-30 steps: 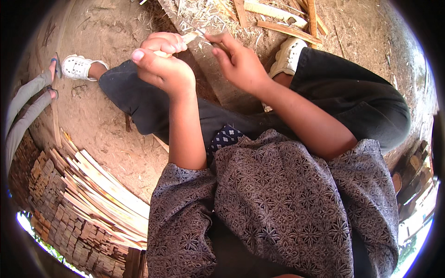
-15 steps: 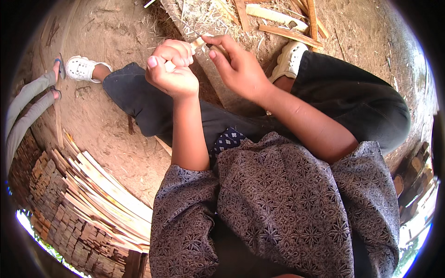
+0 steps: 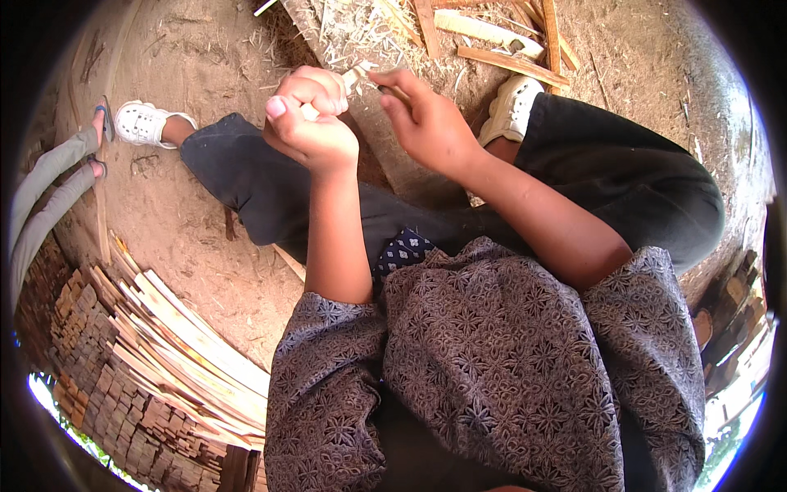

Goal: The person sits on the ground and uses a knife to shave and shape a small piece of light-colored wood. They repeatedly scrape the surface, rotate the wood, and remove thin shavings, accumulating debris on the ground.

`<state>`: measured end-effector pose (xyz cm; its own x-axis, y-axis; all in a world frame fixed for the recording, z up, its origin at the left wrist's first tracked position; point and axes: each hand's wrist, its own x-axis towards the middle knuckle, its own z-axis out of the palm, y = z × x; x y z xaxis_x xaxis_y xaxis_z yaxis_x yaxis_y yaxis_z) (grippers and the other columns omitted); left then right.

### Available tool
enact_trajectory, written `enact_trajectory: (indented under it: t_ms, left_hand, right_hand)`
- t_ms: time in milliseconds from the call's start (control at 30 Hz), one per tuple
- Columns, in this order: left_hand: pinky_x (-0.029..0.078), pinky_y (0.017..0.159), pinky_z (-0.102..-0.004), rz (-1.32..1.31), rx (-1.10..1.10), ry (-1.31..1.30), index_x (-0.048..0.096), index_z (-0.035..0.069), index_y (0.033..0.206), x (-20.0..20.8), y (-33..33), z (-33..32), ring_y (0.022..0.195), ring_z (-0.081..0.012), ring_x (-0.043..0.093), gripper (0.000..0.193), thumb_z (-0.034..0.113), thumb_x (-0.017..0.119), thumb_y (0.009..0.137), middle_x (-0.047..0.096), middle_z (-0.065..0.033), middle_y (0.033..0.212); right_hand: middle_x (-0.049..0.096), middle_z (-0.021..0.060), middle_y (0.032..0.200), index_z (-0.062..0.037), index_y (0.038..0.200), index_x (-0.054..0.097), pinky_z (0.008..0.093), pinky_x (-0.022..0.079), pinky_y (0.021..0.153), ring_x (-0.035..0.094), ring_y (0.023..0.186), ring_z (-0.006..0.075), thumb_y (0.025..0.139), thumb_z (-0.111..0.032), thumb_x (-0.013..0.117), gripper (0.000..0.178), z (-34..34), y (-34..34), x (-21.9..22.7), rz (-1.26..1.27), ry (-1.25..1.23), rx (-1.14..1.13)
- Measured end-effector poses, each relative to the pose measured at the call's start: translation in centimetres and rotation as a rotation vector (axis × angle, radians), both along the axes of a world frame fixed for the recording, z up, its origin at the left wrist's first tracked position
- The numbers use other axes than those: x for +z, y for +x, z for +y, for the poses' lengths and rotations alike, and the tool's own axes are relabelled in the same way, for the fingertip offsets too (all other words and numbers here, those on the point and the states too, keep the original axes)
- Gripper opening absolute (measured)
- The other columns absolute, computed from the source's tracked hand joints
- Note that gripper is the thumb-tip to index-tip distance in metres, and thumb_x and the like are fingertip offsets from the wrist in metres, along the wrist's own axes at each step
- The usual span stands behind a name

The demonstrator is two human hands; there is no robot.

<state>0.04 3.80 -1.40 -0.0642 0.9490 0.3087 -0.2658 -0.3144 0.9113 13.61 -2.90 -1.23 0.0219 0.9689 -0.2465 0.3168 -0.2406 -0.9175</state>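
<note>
My left hand is closed around a short pale piece of wood. One end pokes out toward my right hand, and the other shows beside my thumb. Curls of shaving cling to the end nearer the right hand. My right hand is closed on a thin knife. Only a bit of its dark handle shows between thumb and forefinger; its blade cannot be made out now. The knife is close to the wood's end, and I cannot tell whether they touch. Both hands are above a wooden plank between my legs.
Wood shavings litter the plank's far end. Loose wooden strips lie at the far right of it. Long pale slats and stacked wood blocks are at the left. Another person's legs stand at the left edge.
Both hands have shifted slightly, the right one a little down and right. The knife's thin blade, visible beyond the wood before, no longer shows. Shaving curls now stand out at the wood's end.
</note>
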Motion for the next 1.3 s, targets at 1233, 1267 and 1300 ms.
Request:
enact_trajectory:
  t_ms: [1233,1267,1300]
  left_hand:
    - [0.041,0.053,-0.0328,0.040,-0.051,0.092,0.041,0.005,0.066,0.8,0.3,0.1,0.052,-0.0181,0.045,0.060,0.045,0.030,0.110,0.047,-0.0095,0.058]
    - [0.041,0.053,-0.0330,0.002,-0.043,0.093,0.041,0.005,0.067,0.4,0.1,0.0,0.052,-0.0182,0.045,0.060,0.044,0.029,0.110,0.047,-0.0096,0.058]
    - [0.042,0.054,-0.0341,-0.008,-0.033,0.082,0.041,0.006,0.066,0.0,-0.2,0.2,0.051,-0.0193,0.044,0.059,0.044,0.029,0.109,0.046,-0.0094,0.056]
  right_hand:
    - [0.072,0.0207,0.092,-0.0143,0.132,0.058,0.0418,0.056,0.078,0.073,0.085,0.0356,0.101,-0.019,0.058,0.031,0.0,3.2,-4.4,-0.311,-0.188,0.105]
    - [0.072,0.0204,0.091,-0.0153,0.131,0.058,0.0436,0.056,0.079,0.072,0.084,0.0365,0.102,-0.021,0.058,0.030,0.4,1.9,-1.9,-0.300,-0.241,0.086]
    - [0.072,0.0200,0.093,-0.0169,0.131,0.059,0.0449,0.056,0.080,0.072,0.087,0.0369,0.103,-0.025,0.056,0.029,0.1,0.8,-1.6,-0.204,-0.084,0.085]
